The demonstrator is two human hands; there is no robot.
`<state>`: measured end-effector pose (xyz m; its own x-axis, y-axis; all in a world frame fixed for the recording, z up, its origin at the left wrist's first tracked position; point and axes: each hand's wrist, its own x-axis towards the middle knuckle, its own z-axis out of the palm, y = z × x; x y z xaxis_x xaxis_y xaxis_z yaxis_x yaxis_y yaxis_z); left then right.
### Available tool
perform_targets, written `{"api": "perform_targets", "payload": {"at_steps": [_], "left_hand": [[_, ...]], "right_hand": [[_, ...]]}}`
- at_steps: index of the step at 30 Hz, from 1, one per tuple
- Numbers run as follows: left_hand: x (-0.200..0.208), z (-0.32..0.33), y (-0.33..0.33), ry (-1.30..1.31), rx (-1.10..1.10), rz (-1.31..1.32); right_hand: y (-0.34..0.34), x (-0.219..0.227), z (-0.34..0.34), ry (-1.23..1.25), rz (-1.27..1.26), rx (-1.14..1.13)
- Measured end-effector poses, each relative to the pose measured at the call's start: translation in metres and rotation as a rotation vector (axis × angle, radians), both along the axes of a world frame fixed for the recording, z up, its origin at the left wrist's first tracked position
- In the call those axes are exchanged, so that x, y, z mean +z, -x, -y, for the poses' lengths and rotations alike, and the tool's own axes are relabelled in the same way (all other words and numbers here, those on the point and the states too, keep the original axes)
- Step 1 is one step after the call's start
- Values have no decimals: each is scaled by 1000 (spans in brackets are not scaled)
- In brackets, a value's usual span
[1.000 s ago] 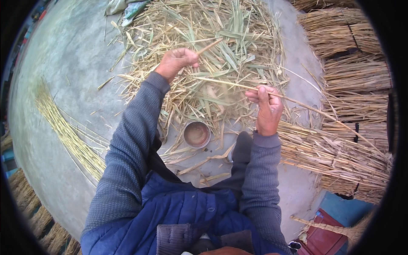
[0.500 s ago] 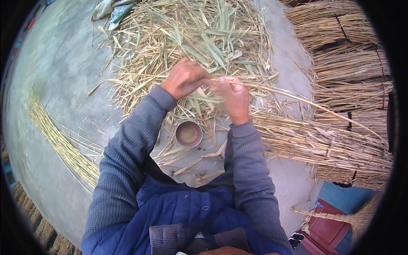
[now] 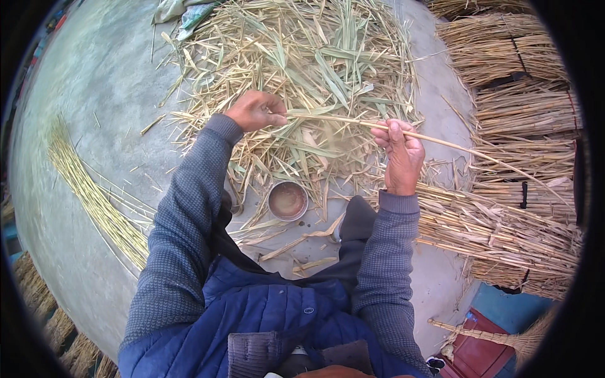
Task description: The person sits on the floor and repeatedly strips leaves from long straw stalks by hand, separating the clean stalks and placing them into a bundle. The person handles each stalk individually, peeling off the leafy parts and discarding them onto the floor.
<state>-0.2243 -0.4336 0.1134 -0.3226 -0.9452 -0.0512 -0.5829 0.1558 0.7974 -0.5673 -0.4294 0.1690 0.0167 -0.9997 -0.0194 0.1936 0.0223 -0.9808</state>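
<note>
While both your hands hang over the leaf litter [image 3: 353, 69], right hand [image 3: 403, 154]: thumb and fingers pinch the stalk [image 3: 450, 145] partway along.
Left hand [image 3: 257, 111]: fingers curled, tips at the stalk's left end; you cannot tell whether they grip the stalk itself or a strip of leaf.
Stalk: held up off the floor, running from your left fingertips past your right hand, its far tip out to the right above the bundles.
Bowl [image 3: 273, 205]: on the floor [image 3: 107, 88] between your forearms, at the near edge of the litter.
Right side: a loose stalk bundle [image 3: 498, 230] lies near your right wrist, tied bundles [image 3: 513, 53] beyond it.
Left side: a sheaf of thin yellow-green stems [image 3: 97, 195], well apart from your left hand.
Far left: crumpled cloth [image 3: 195, 17] beside the litter.
</note>
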Motion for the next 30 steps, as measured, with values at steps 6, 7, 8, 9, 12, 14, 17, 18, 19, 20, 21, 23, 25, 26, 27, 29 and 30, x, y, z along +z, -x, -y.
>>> {"api": "perform_targets", "payload": {"at_steps": [6, 7, 8, 9, 12, 14, 17, 18, 19, 20, 21, 23, 25, 26, 27, 29, 30], "left_hand": [[8, 8, 35, -297, -67, -417], [8, 8, 34, -336, -53, -466], [7, 8, 32, -369, -58, -524], [6, 8, 27, -402, -53, -575], [0, 8, 14, -462, 83, -539], [-3, 10, 0, -396, 187, -672], [3, 8, -28, -151, 518, 155], [5, 6, -28, 0, 492, 364], [8, 2, -25, 138, 477, 602], [13, -2, -19, 232, 442, 827], [16, -4, -6, 428, 429, 675], [25, -6, 24, 636, 183, 179], [25, -11, 56, 585, -8, 4], [25, -12, 61, 591, -66, 54], [25, -11, 60, 512, -31, 112], [23, -8, 41, 459, -24, 201], [22, -5, 27, 413, -10, 253]], "right_hand": [[-4, 3, -4, 59, 21, 75], [-3, 3, -4, 87, 3, 103], [-2, 4, -4, 118, -7, 135], [-2, 4, -5, 154, -10, 162], [-1, 3, -7, 208, -62, 250], [1, 3, -8, 219, -70, 240], [0, 4, -8, 157, -75, 172], [-1, 4, -8, 128, -74, 129], [-4, 3, -7, 113, -80, 136], [-11, 0, -6, 103, -85, 128], [-18, -3, -4, 88, -93, 111], [-38, -14, -5, 92, -106, 168], [-57, -24, -7, 81, -88, 248], [-61, -26, -8, 49, -100, 248], [-64, -27, -8, 27, -99, 259], [-60, -23, -7, 25, -97, 228], [-51, -18, -4, 46, -98, 190]]}}
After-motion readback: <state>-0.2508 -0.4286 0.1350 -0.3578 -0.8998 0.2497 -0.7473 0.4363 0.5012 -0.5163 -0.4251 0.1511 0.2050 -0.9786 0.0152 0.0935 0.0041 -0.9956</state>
